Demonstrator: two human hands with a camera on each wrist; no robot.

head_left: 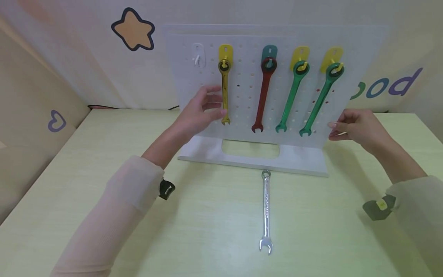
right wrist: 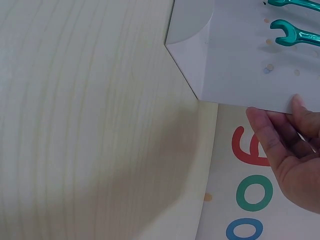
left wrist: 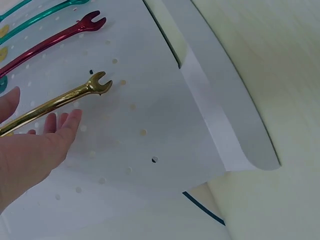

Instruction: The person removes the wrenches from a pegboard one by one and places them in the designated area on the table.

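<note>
Left hand [head_left: 198,113] at the gold wrench [head_left: 225,88], second hook in from the pegboard [head_left: 242,115]'s left edge, fingers loosely spread about the shank, not closed on it; right hand [head_left: 361,129] pinches the board's right edge near the lower corner, probably to steady it. Ring ends sit over hooks, so wrenches hang open end down: four hung (one gold, one red wrench [head_left: 262,96], two green wrenches [head_left: 291,98]), plus one silver wrench [head_left: 266,207] on the table [head_left: 328,231], ring end by the base [head_left: 304,159]'s front edge. Hooks, five: three yellow hooks [head_left: 225,49], one teal hook [head_left: 269,50], one white hook [head_left: 197,59] at upper left corner.
</note>
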